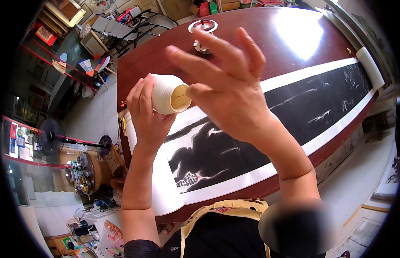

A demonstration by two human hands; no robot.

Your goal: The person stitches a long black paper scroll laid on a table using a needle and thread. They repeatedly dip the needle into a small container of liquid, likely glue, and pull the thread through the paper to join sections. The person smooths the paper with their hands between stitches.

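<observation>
A long dark red-brown table (294, 30) runs from the person's near left toward the far right. An unrolled scroll painting (251, 142) lies along it, black ink on a white-bordered sheet, its long axis following the table's length. The far end of the scroll is wound on a white roller (370, 66) and the near left end is a thick white roll (165, 189) at the table edge.

The right hand (228, 92) hovers above the scroll with fingers spread and raised, the thumb tip at the mouth of a jar; it grasps nothing that shows. The left hand (148, 114) is wrapped around the white plastic jar (167, 94), held above the scroll's near left part. The jar is tipped on its side, its long axis about level, the open mouth pointing right toward the right hand. A tan, pale yellow filling shows inside the mouth.

At the table's far end stands a small round white stand (203, 30).
</observation>
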